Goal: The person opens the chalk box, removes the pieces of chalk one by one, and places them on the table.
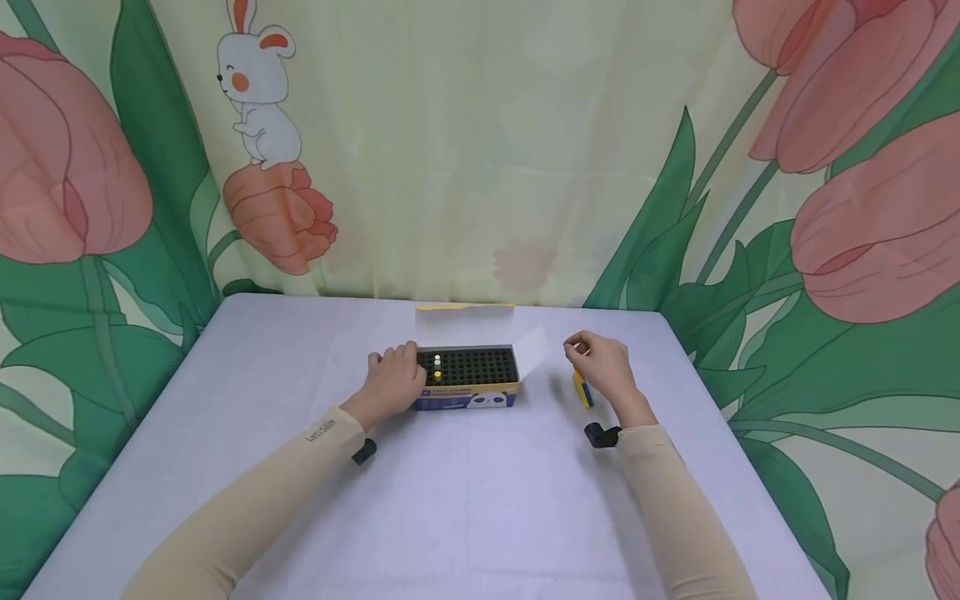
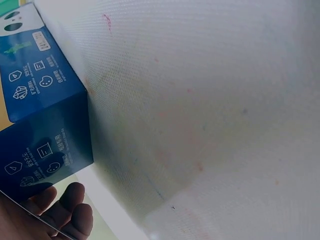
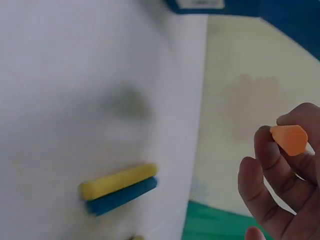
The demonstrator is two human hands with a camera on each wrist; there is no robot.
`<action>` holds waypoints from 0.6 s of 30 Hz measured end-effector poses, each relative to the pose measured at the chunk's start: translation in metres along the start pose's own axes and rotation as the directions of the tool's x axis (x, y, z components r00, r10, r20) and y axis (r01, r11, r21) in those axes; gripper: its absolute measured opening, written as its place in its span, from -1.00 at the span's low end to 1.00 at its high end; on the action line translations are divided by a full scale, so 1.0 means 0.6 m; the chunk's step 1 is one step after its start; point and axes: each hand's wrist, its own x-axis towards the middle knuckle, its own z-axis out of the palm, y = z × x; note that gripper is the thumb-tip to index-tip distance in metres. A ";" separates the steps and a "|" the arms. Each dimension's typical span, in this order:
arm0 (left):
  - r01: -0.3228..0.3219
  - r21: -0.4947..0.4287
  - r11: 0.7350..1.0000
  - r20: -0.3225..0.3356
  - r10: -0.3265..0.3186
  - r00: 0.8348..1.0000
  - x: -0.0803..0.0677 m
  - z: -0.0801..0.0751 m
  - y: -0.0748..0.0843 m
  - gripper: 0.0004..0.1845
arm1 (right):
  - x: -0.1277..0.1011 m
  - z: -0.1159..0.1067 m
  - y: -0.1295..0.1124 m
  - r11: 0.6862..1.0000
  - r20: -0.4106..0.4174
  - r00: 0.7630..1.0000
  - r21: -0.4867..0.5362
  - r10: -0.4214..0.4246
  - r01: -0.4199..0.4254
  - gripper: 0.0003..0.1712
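Observation:
A blue and yellow chalk box (image 1: pixel 453 400) with a panda on its front stands open, its dark grid of holes facing up. My left hand (image 1: pixel 390 377) grips the box's left end; in the left wrist view its fingers (image 2: pixel 72 205) curl beside the end flap. A white stick (image 1: pixel 437 360) and a yellow one stand in holes near the left. To the right of the box, my right hand (image 1: pixel 602 364) pinches an orange chalk stick (image 3: pixel 291 140) between thumb and fingers, raised above the table. Below it lie a yellow chalk stick (image 3: pixel 120 181) and a blue chalk stick (image 3: pixel 122 196), side by side.
The box's lid (image 1: pixel 465 321) is raised at the back, and a white side flap (image 1: pixel 532 354) sticks out to the right. A white cloth covers the table (image 1: pixel 465 500). Behind it hangs a curtain (image 1: pixel 465 167) printed with tulips and a rabbit.

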 end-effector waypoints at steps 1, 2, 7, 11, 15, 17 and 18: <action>-0.003 -0.004 1.000 -0.002 0.003 1.000 0.000 0.000 -0.001 -0.71 | 0.000 0.002 0.007 1.000 0.009 1.000 -0.013 0.013 -0.013 -0.64; -0.005 -0.006 1.000 -0.003 0.005 1.000 0.001 0.000 -0.001 -0.71 | -0.001 0.004 0.014 0.999 0.019 0.999 -0.027 0.028 -0.027 -0.64; -0.004 -0.001 1.000 0.005 0.004 1.000 0.002 0.002 -0.005 -0.69 | -0.003 0.014 0.045 0.990 0.078 0.993 -0.117 0.089 -0.080 -0.62; 0.002 -0.008 1.000 0.014 -0.002 1.000 0.000 0.001 -0.004 -0.68 | -0.004 0.022 0.064 0.976 0.093 0.987 -0.186 0.130 -0.111 -0.64; -0.003 -0.023 1.000 0.014 0.003 1.000 -0.001 -0.003 -0.002 -0.71 | -0.001 0.027 0.075 0.964 0.093 0.983 -0.228 0.159 -0.135 -0.67; -0.003 -0.023 1.000 0.013 0.003 1.000 -0.001 -0.004 -0.002 -0.71 | 0.001 0.030 0.080 0.961 0.097 0.981 -0.239 0.169 -0.141 -0.67; -0.003 -0.019 1.000 0.012 0.003 1.000 -0.001 -0.004 -0.002 -0.70 | 0.002 0.031 0.082 0.959 0.098 0.980 -0.244 0.174 -0.146 -0.67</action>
